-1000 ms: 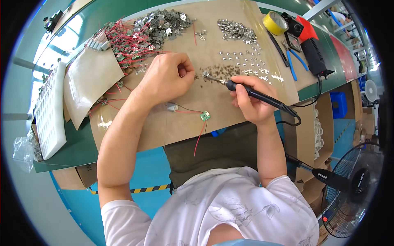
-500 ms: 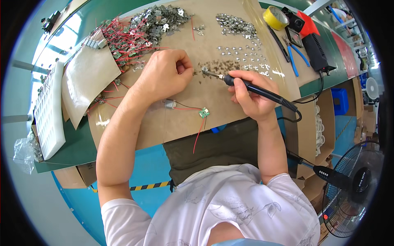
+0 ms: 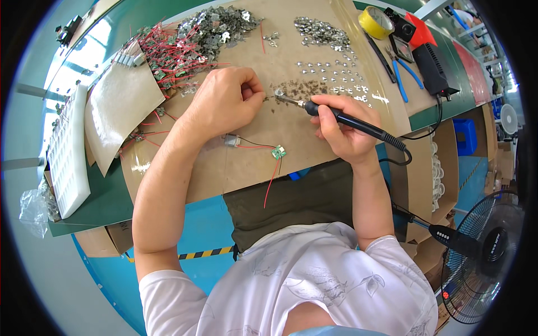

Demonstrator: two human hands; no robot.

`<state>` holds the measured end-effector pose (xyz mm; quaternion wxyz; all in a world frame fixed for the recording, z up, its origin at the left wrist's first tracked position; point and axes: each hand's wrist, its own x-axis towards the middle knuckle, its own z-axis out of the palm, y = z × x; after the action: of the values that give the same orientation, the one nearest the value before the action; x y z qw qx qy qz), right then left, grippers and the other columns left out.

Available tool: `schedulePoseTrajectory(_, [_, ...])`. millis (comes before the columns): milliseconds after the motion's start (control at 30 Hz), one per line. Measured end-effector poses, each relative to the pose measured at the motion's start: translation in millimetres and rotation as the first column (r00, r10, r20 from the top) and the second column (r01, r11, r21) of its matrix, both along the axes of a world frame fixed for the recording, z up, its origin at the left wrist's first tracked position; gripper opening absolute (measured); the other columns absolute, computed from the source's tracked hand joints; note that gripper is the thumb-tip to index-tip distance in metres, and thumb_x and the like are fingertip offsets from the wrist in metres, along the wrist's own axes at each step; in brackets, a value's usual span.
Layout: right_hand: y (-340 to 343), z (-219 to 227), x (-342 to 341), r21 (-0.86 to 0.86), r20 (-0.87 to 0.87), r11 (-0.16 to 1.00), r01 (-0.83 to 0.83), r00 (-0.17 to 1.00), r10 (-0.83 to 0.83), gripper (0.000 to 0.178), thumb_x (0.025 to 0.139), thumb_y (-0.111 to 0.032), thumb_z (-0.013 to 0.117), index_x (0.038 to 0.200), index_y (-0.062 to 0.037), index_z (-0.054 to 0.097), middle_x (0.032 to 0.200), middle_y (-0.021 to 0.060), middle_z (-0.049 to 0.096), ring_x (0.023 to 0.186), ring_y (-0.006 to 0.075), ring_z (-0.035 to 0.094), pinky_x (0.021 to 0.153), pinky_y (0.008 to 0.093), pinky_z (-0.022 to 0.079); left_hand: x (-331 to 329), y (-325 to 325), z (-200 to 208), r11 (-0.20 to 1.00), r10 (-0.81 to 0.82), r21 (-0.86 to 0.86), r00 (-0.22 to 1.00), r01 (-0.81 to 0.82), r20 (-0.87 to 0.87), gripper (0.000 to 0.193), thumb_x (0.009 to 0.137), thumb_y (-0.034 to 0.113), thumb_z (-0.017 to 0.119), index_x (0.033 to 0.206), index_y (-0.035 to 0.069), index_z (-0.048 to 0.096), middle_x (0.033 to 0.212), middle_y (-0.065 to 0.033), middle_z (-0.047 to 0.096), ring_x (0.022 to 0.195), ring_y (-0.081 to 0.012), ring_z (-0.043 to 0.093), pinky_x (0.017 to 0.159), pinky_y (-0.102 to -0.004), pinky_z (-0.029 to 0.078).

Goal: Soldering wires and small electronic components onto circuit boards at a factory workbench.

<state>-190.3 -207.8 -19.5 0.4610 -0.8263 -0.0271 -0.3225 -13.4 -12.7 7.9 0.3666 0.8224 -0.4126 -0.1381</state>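
My right hand (image 3: 343,130) grips a black-handled soldering iron (image 3: 336,116) whose metal tip touches a small metal tab (image 3: 278,94) on the brown cardboard sheet (image 3: 314,151). My left hand (image 3: 227,101) is closed, its fingertips pinching something thin beside that tab; what it is I cannot make out. Just below my left hand lies a small green circuit board (image 3: 278,152) with red wires, joined to a little grey part (image 3: 232,140).
A heap of red-wired boards and metal tabs (image 3: 185,45) lies at the back left, rows of loose tabs (image 3: 330,61) at the back right. Yellow tape roll (image 3: 375,21), blue-handled pliers (image 3: 404,81), a black box (image 3: 431,61), white foam tray (image 3: 67,151), black fan (image 3: 485,252).
The view has shifted slightly; both hands stay at the same spot, with the iron tip still at the tab beside my left fingertips.
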Motion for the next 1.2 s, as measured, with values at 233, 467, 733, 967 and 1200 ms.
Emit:
schedulePoseTrajectory(233, [0.4, 0.7, -0.2, 0.027, -0.007, 1.000, 0.011, 1.000, -0.011, 0.017, 0.097, 0.000, 0.068, 0.110, 0.0041, 0.077, 0.084, 0.0096, 0.076, 0.061, 0.0095, 0.072, 0.053, 0.0220, 0.057, 0.5, -0.1, -0.6, 1.000, -0.010, 0.006, 0.999, 0.010, 0.033, 0.016, 0.083, 0.013, 0.072, 0.089, -0.001, 0.076, 0.075, -0.0143, 0.072, 0.072, -0.0293, 0.072, 0.072, -0.0415, 0.058])
schedulePoseTrajectory(467, [-1.3, -1.6, 0.6, 0.001, 0.000, 1.000, 0.013, 1.000, -0.013, 0.017, 0.096, 0.001, 0.068, 0.110, 0.0046, 0.077, 0.083, 0.0095, 0.077, 0.062, 0.0097, 0.072, 0.052, 0.0217, 0.058, -0.3, -0.6, 0.1, 1.000, -0.022, 0.013, 0.999, 0.022, 0.030, 0.017, 0.084, 0.014, 0.074, 0.089, -0.001, 0.076, 0.078, -0.0158, 0.074, 0.075, -0.0304, 0.074, 0.071, -0.0417, 0.058])
schedulePoseTrajectory(733, [2.8, 1.4, -4.7, 0.064, 0.042, 0.998, -0.002, 0.999, 0.000, 0.018, 0.098, 0.000, 0.064, 0.112, 0.0056, 0.075, 0.083, 0.0118, 0.076, 0.061, 0.0112, 0.073, 0.053, 0.0233, 0.058, 1.3, 2.8, -1.5, 0.999, -0.008, -0.041, 1.000, 0.008, 0.007, 0.016, 0.088, 0.013, 0.079, 0.092, -0.002, 0.075, 0.073, -0.0068, 0.067, 0.064, -0.0120, 0.060, 0.061, -0.0308, 0.050])
schedulePoseTrajectory(967, [18.1, 11.2, -23.4, 0.132, -0.138, 0.988, 0.075, 0.989, -0.057, 0.023, 0.106, -0.005, 0.061, 0.129, -0.0009, 0.068, 0.084, 0.0072, 0.076, 0.060, 0.0098, 0.067, 0.057, 0.0229, 0.051, 15.0, 1.5, -13.1, 0.964, 0.149, -0.197, 0.978, -0.176, -0.145, 0.017, 0.097, 0.017, 0.074, 0.096, 0.000, 0.071, 0.071, -0.0016, 0.064, 0.060, -0.0085, 0.057, 0.053, -0.0269, 0.047])
schedulePoseTrajectory(1200, [67.7, 14.4, -28.7, -0.312, -0.059, 0.945, 0.097, 0.991, -0.122, 0.041, 0.082, -0.018, 0.090, 0.115, -0.0090, 0.068, 0.083, 0.0089, 0.070, 0.073, 0.0278, 0.071, 0.063, 0.0385, 0.056, 12.1, 2.5, 10.7, 0.871, 0.232, -0.264, 0.820, -0.415, -0.524, 0.021, 0.107, 0.015, 0.060, 0.121, 0.002, 0.066, 0.072, -0.0052, 0.065, 0.052, -0.0108, 0.056, 0.046, -0.0272, 0.041])
